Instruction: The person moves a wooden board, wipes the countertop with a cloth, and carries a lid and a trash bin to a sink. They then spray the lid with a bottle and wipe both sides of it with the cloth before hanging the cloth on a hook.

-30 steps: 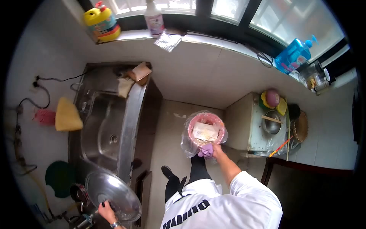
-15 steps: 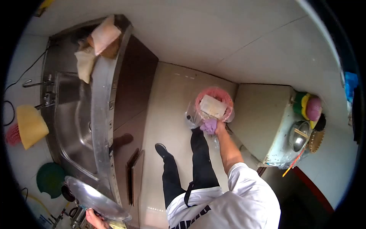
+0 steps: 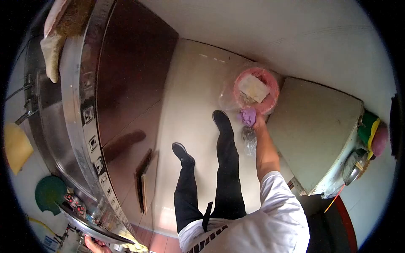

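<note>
My right hand (image 3: 258, 122) is closed around a crumpled purple cloth (image 3: 247, 117) at the near rim of a pink waste basket (image 3: 275, 93). The basket has a clear plastic liner, and a flat whitish piece (image 3: 254, 87) lies on top inside it. Below the cloth, a crumpled clear plastic bag (image 3: 249, 141) shows beside my forearm. At the lower left, my left hand (image 3: 96, 245) is closed at the lower edge of a shallow round metal pan or lid (image 3: 95, 230), seen almost edge-on. Its fingers are partly hidden.
A steel sink counter (image 3: 76, 97) with dark cabinets (image 3: 130, 59) runs along the left, with a cabinet door (image 3: 144, 181) ajar. A pale cabinet (image 3: 316, 130) stands right of the basket, with a metal bowl (image 3: 353, 166) on it. A green round board (image 3: 50, 195) is at the lower left.
The view has shifted, with the counter further left and the basket further up and right. The metal pan or lid has tilted to nearly edge-on. The purple cloth stays in my right hand.
</note>
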Available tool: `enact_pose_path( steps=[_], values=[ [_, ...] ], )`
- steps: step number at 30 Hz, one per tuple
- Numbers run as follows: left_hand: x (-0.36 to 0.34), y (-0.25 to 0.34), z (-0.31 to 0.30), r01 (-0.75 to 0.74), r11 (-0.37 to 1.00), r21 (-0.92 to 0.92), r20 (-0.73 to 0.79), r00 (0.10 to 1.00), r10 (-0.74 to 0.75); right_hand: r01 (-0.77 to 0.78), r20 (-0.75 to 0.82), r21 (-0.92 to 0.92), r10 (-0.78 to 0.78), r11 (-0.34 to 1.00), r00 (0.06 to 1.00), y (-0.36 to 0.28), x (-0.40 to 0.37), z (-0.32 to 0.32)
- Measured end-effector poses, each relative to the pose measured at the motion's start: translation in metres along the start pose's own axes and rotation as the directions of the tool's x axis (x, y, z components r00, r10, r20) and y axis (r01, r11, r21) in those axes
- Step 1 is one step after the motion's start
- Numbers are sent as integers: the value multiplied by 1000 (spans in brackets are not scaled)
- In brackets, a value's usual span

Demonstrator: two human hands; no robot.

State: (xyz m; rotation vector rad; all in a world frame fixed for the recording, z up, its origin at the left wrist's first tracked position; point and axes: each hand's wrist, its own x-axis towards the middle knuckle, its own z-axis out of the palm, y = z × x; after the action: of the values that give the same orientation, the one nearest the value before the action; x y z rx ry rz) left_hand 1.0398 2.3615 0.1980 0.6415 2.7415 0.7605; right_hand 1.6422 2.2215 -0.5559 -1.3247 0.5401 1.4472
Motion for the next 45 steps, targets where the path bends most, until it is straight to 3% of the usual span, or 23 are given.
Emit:
enact_pose_path(
  steps=[1, 3, 5, 7, 8, 9, 10, 11, 14, 18, 20, 22, 26, 29, 30, 31, 32, 33, 36, 37, 39, 41, 45],
  values=[
    [1, -4, 1, -14, 1000, -26, 14, 1000, 14, -1, -8, 0, 1, 1000, 1000, -1, -9, -3],
    [11, -13, 3, 40, 999, -31, 132, 991, -35, -187, -79, -11, 186, 982, 979, -8, -19, -5],
    [-6, -1, 25, -11, 1000, -9, 70, 997, 12, -206, -47, -15, 205, 978, 978, -16, -62, 12],
    [-21, 8, 32, -97, 995, 19, 99, 991, 94, -248, 45, -42, 250, 968, 967, -21, -103, 35],
    [-15, -2, 23, -132, 989, -70, 140, 980, 141, -332, 141, -108, 345, 937, 928, -14, -101, 13],
    [-28, 24, 32, -43, 996, 83, 128, 991, 32, -246, 244, -137, 274, 959, 930, -23, -133, 48],
    [-16, 11, 25, -66, 987, 148, 138, 989, 45, -389, 140, -146, 409, 909, 902, -44, -188, 73],
    [-23, 24, 22, -240, 919, 314, 148, 968, 202, -430, 91, -194, 452, 882, 887, -48, -214, 89],
    [-12, 9, 6, -225, 941, 254, 164, 968, 188, -459, -8, -206, 467, 864, 884, -72, -268, 113],
    [-29, 7, -10, -319, 845, 429, 107, 947, 304, -357, 142, -201, 388, 912, 911, -126, -353, 193],
    [-29, 3, -15, -233, 880, 414, 129, 972, 196, -289, 260, -166, 324, 943, 910, -143, -381, 230],
    [-20, -4, -18, -194, 896, 398, 132, 979, 153, -282, 472, -97, 293, 955, 831, -154, -429, 289],
    [-6, -1, -20, -259, 896, 360, 186, 961, 203, -143, 631, -138, 198, 980, 750, -137, -496, 385],
    [19, -2, -14, -333, 864, 378, 231, 938, 260, -91, 665, -176, 187, 980, 723, -101, -525, 444],
    [29, -4, -13, -387, 853, 349, 222, 919, 326, -73, 703, -269, 248, 960, 667, -85, -561, 479],
    [37, 1, -14, -401, 860, 315, 229, 912, 341, -43, 678, -348, 283, 936, 678, -70, -575, 500],
    [47, 6, -15, -362, 876, 319, 274, 920, 280, 81, 698, -447, 291, 891, 654, -53, -587, 521],
    [51, 14, -20, -408, 868, 282, 227, 908, 353, 204, 722, -521, 301, 829, 623, -34, -594, 546],
    [72, 25, -22, -450, 876, 175, 252, 880, 402, 377, 670, -721, 446, 581, 593, 10, -613, 603],
    [76, 32, -26, -451, 877, 164, 266, 877, 400, 454, 708, -688, 383, 566, 594, 29, -610, 615],
    [85, 36, -24, -504, 860, 81, 227, 849, 477, 407, 655, -748, 488, 523, 576, 47, -616, 639],
    [95, 37, -23, -457, 887, 61, 254, 867, 429, 313, 630, -770, 583, 557, 513, 60, -620, 657],
    [115, 31, -21, -476, 879, 5, 245, 853, 461, 268, 571, -801, 547, 536, 612, 76, -609, 676]
  ],
)
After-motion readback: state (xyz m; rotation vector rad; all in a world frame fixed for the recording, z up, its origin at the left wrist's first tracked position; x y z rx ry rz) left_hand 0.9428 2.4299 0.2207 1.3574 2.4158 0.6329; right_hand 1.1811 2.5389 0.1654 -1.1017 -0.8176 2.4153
